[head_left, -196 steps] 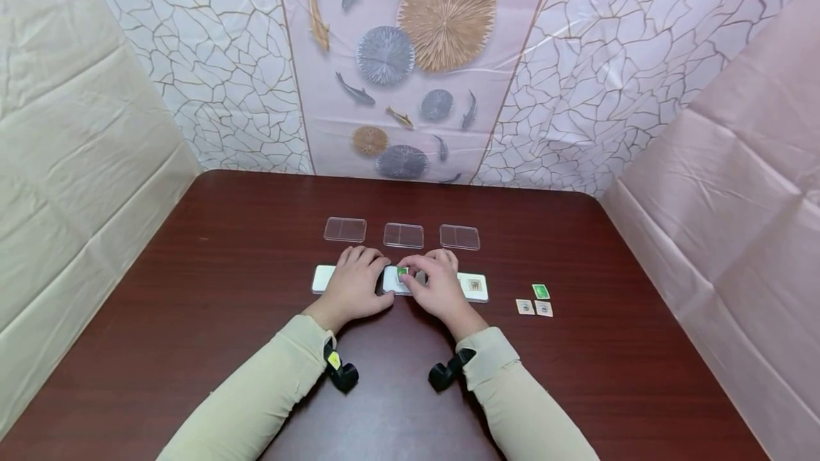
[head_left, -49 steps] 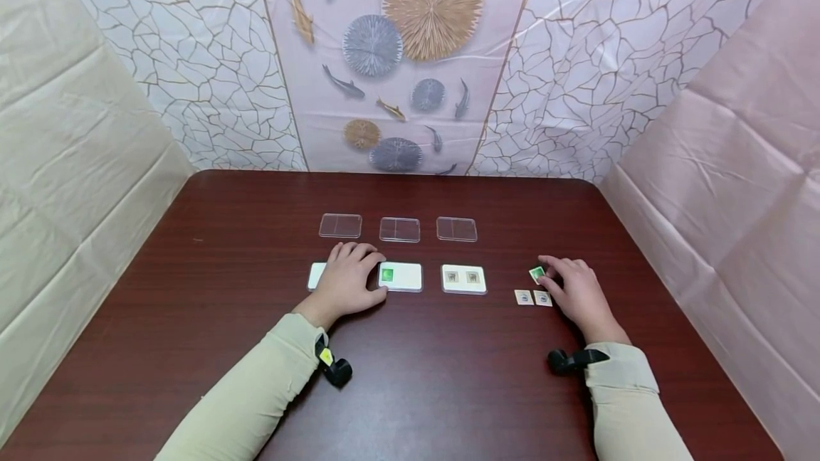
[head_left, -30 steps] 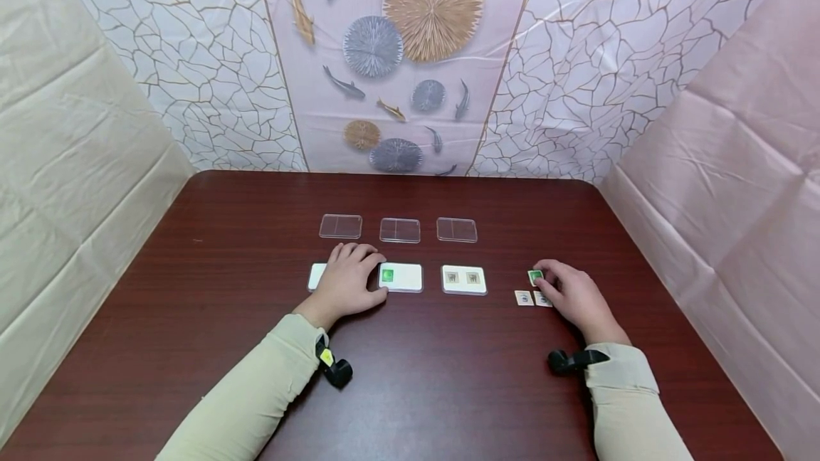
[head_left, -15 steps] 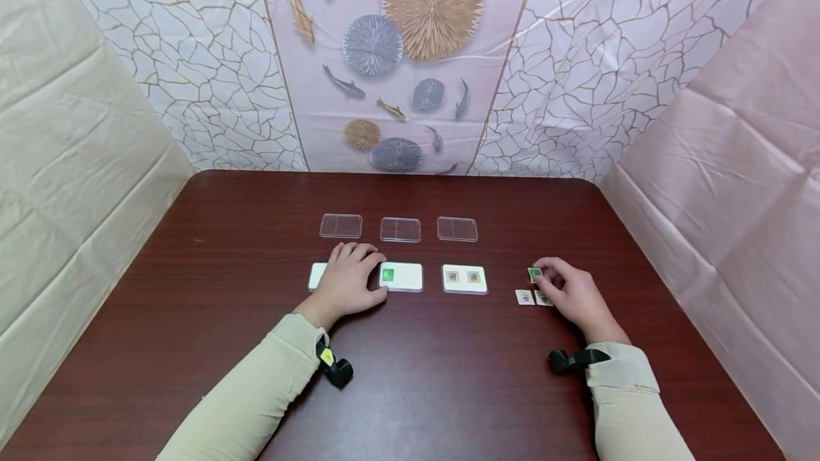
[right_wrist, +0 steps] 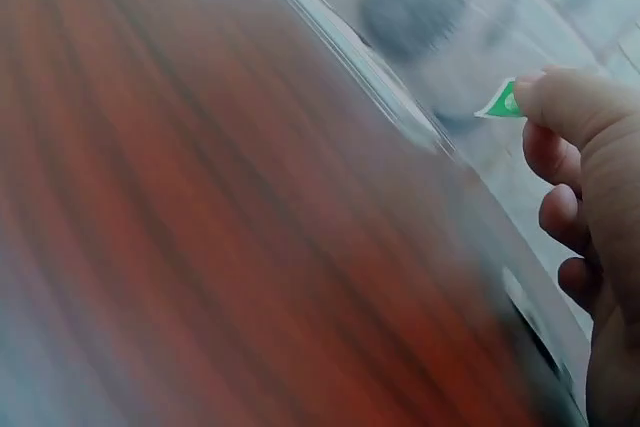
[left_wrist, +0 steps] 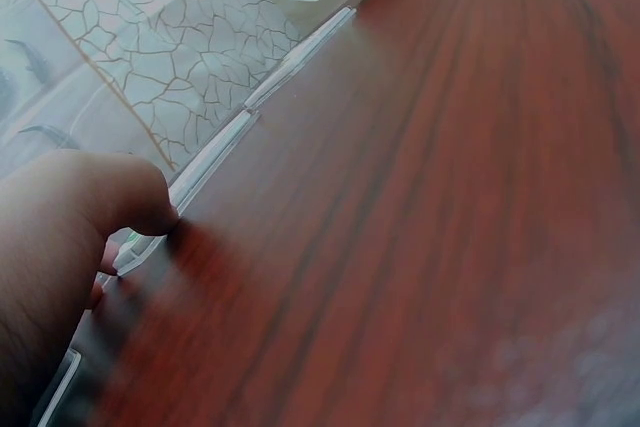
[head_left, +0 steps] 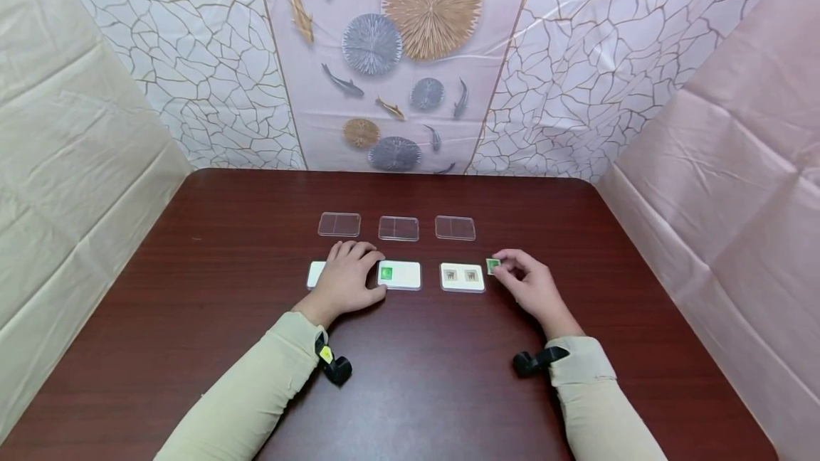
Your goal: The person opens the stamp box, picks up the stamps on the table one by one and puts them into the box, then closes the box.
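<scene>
A green postage stamp (head_left: 492, 266) is pinched between the thumb and forefinger of my right hand (head_left: 532, 290), held just right of a white-lined clear case (head_left: 463, 286) bearing two brownish stamps. The right wrist view shows the stamp (right_wrist: 503, 100) at the fingertips, tilted. My left hand (head_left: 342, 279) grips the left end of the middle white-lined case (head_left: 406, 276), its thumb at the front corner and its forefinger at the back edge. One green stamp (head_left: 386, 274) lies in that case, on the left side. Another white case (head_left: 315, 274) is mostly covered by the left hand.
Three clear plastic lids stand in a row behind the cases: left lid (head_left: 339, 224), middle lid (head_left: 398, 228), right lid (head_left: 455, 228). All lie on a dark red wooden table (head_left: 410, 375). A patterned cloth (head_left: 410, 91) hangs behind it. The right hand hides the place of two pale stamps.
The green stamp has been picked up from the right side and carried left by my right hand toward the right case. The left hand has stayed at the middle case.
</scene>
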Demonstrator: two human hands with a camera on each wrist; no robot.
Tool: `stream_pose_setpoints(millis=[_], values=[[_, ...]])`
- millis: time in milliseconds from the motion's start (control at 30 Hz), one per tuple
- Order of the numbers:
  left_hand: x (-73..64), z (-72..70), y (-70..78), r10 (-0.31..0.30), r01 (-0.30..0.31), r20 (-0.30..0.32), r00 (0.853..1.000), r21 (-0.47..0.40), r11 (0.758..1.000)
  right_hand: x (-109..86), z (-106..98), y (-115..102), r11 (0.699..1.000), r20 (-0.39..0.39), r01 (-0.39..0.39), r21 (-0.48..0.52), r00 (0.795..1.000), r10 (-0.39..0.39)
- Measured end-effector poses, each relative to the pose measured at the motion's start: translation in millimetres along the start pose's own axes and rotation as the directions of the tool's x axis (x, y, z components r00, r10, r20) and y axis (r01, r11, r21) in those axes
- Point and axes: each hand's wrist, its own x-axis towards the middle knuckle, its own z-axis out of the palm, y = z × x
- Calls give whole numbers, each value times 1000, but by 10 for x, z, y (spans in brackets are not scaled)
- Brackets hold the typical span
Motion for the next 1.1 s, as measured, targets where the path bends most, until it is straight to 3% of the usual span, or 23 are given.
stream_pose_setpoints(millis=[233, 433, 567, 933, 1100], values=[[-20, 9, -24, -7, 7, 3, 1000, 4, 1000, 112, 449, -227, 995, 22, 95, 42, 995, -96], [-24, 28, -27, -6, 6, 16, 1000, 3, 1000, 180, 765, -416, 976, 52, 217, 24, 975, -218], [-12, 27, -22, -6, 6, 11, 1000, 7, 1000, 196, 930, -546, 969, 80, 248, 7, 965, -248], [15, 14, -17, -8, 8, 8, 1000, 23, 1000, 240, 1179, -719, 977, 124, 214, 6, 969, -213], [9, 8, -23, -8, 7, 6, 1000, 26, 1000, 229, 1215, -754, 981, 154, 190, -49, 971, -180]])
